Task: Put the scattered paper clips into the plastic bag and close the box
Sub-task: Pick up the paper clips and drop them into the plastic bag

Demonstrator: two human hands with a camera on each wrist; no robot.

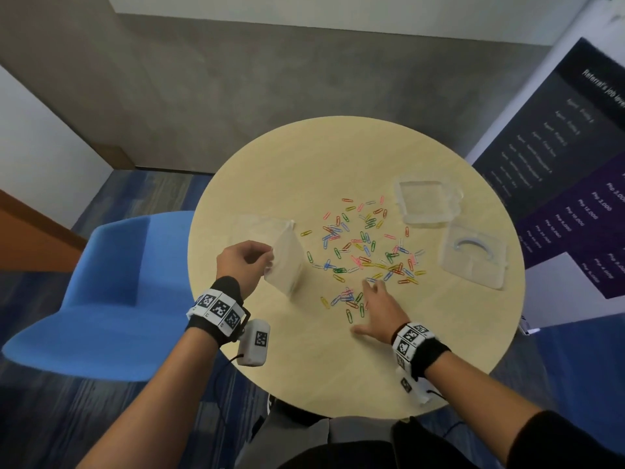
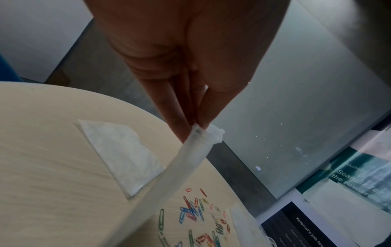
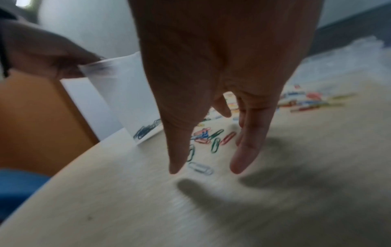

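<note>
While left hand [image 1: 244, 262] pinches bag [image 1: 285, 265] rim above table [image 1: 304, 157], right hand [image 1: 378, 309], fingers spread, nears clips [image 1: 365, 245]; limp bag mouth may collapse, spilling clips.

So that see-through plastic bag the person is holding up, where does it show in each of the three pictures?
Head view: the plastic bag hangs left of centre, pinched at its top edge by the left hand.
Left wrist view: seen edge-on, it runs as a pale strip from the fingertips down to the bottom edge.
Right wrist view: it stands at upper left, blurred.
Shared landmark: the coloured paper clips on the round table, beside the bag in every view.
</note>
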